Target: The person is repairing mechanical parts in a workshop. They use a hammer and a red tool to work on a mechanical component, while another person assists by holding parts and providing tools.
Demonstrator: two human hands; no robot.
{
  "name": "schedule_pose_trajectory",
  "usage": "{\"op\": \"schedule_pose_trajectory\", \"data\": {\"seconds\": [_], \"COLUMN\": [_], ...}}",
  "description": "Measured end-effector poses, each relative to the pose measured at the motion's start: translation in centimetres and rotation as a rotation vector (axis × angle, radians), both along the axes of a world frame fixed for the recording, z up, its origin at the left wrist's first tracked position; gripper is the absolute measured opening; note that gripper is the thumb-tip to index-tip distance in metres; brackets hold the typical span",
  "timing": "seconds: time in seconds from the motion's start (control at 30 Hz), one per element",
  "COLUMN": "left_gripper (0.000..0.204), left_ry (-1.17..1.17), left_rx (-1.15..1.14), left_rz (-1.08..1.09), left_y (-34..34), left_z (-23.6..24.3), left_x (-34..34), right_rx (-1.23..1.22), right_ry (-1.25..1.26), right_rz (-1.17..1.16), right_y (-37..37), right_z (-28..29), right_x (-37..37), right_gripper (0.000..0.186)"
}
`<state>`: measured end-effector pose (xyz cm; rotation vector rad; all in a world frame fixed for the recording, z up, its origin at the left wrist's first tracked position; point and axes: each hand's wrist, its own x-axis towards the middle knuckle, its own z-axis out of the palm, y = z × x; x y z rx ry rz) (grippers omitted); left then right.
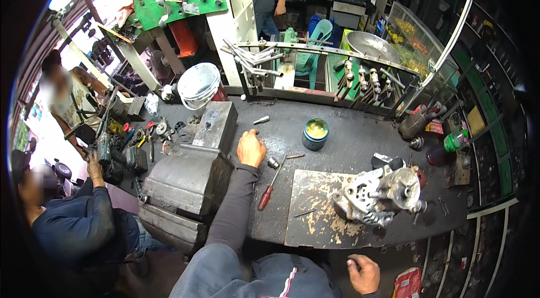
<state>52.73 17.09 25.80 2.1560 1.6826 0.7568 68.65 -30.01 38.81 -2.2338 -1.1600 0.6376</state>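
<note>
My left hand [251,149] rests on the dark workbench, fingers bent and thumb apart, with no object visible in it. Just beyond it lies a small metal socket piece [261,120]. To its right are a short socket [273,162] and a thin rod [295,156]; a red-handled screwdriver [266,197] lies nearer me. My right hand [364,274] hangs below the bench's front edge, loosely curled, with nothing seen in it. On a worn board [309,185] at the right sits a silver alternator-like housing [382,194], its round end upward. A dark jar of yellowish grease [316,134] stands behind the board.
A large bench vise [183,180] stands left of my forearm. Pliers [150,146] and a cordless drill [105,149] lie farther left, beside a co-worker [84,219]. A white bucket [199,85] and rack of tools [360,81] line the back; a bottle [439,154] stands right.
</note>
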Motion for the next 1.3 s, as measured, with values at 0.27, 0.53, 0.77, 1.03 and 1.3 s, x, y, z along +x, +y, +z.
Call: {"op": "schedule_pose_trajectory", "data": {"seconds": [0.27, 0.53, 0.77, 1.03, 1.3], "left_gripper": [0.027, 0.022, 0.035, 0.032, 0.031], "left_ry": [0.250, 0.161, -0.665, -0.844, -0.784], "left_rx": [0.050, 0.135, -0.126, -0.648, -0.398], "left_rz": [-0.066, 0.058, 0.092, 0.271, 0.215], "left_y": [10.2, 7.4, -15.1, -31.7, -31.3], "left_z": [-6.5, -4.9, 1.9, 1.7, 1.8], "left_x": [5.4, 4.7, -4.2, -14.5, -14.8], "right_rx": [-0.006, -0.008, 0.233, 0.213, -0.010], "right_ry": [0.045, 0.202, 0.181, -0.230, 0.023], "right_rz": [0.146, 0.385, 0.565, 0.535, 0.358], "right_y": [2.0, 7.6, 21.6, 34.5, 37.7], "right_z": [-0.1, -4.3, -11.0, -13.6, -16.5], "right_x": [1.3, 2.9, -3.8, -10.8, -12.2], "right_gripper": [0.018, 0.020, 0.037, 0.068, 0.067]}}
